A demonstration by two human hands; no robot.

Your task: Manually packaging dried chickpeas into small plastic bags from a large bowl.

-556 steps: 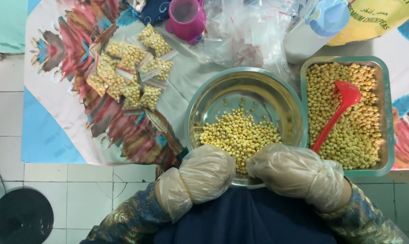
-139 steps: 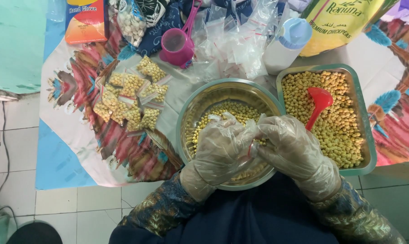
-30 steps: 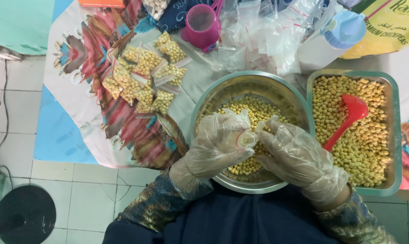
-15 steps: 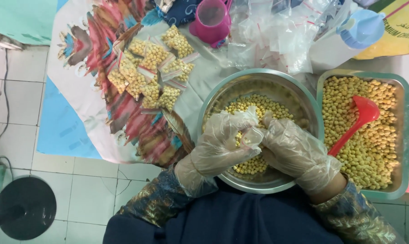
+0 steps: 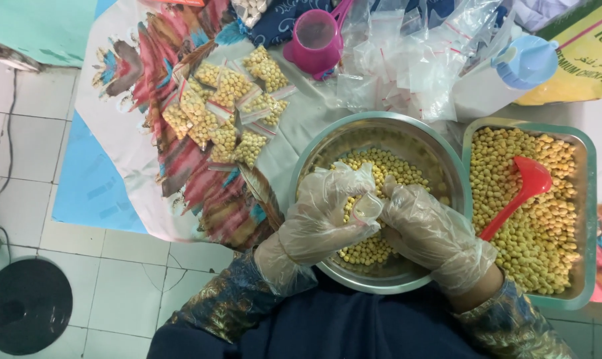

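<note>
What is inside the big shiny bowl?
Yellow chickpeas lie in the metal bowl. Both gloved hands, left and right, hover above holding a small clear bag, hiding the chickpeas beneath.

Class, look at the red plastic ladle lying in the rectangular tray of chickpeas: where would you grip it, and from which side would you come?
Grip the red plastic ladle by its slim handle, about midway along. Its bowl rests on the chickpeas toward the far side of the rectangular metal tray, and the handle slants toward the person's gloved right hand, so that hand, coming from above on the near side, seems best.
</note>
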